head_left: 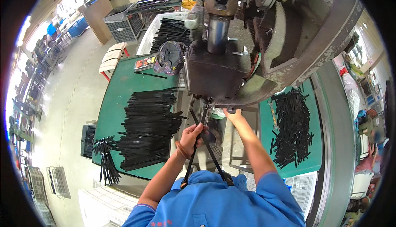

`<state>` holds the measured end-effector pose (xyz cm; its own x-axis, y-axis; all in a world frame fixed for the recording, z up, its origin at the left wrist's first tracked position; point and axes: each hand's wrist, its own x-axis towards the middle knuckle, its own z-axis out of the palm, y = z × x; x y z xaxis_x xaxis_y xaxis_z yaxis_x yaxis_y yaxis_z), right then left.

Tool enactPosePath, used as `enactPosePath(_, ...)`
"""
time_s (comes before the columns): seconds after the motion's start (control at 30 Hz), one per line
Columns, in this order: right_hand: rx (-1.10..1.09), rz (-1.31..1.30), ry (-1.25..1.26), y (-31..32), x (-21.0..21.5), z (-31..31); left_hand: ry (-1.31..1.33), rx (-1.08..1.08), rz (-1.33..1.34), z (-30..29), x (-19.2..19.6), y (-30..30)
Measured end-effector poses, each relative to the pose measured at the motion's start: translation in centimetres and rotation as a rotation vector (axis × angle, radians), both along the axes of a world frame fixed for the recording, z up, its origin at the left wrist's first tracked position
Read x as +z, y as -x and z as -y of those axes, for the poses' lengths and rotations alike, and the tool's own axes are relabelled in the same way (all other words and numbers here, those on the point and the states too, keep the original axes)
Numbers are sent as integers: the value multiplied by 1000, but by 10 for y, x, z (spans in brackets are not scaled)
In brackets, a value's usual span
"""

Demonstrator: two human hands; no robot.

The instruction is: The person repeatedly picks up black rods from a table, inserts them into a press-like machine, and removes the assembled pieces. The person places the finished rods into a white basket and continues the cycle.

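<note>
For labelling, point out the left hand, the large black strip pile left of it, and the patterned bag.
Left hand (192,136): head view, back of hand.
Large black strip pile (147,129): head view, middle of top.
Patterned bag (168,58): head view, main body.

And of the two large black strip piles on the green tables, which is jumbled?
The heap of strips on the right table: they point many ways, while those in the left pile lie roughly parallel.

2 long, thin blk strips crossed in an X, slanting, gripped nr crossing by L fingers.
</note>
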<state>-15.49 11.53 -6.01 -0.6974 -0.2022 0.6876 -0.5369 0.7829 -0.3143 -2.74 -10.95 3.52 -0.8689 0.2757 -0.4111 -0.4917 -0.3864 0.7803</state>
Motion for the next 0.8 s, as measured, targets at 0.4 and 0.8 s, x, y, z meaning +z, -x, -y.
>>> enactPosePath(0.4,-1,186,-18,63,-31,-7,63,68,7,-22,7,-7)
enactPosePath(0.8,295,585,887,-31,37,35,22,97,14,-23,-26,-5)
